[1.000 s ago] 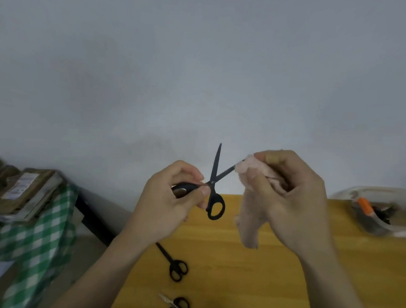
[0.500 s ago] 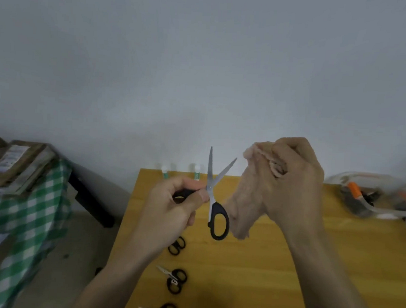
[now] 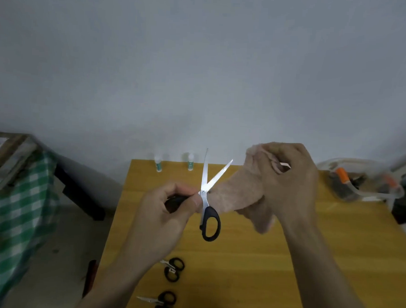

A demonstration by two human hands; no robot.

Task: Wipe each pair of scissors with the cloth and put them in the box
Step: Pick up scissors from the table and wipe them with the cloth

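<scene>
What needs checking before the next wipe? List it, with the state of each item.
1. Scissors held firmly: ok, the left hand grips one handle loop.
2. Blades apart for wiping: ok, they stand open in a V.
3. Cloth in hand: ok, the right hand grips it bunched.
4. Cloth on a blade: cannot tell, it lies behind the right blade but contact is unclear.
5. Box ready to receive: ok, it stands open on the table, far right.
6. More scissors waiting: ok, two small pairs lie on the near table edge.
</scene>
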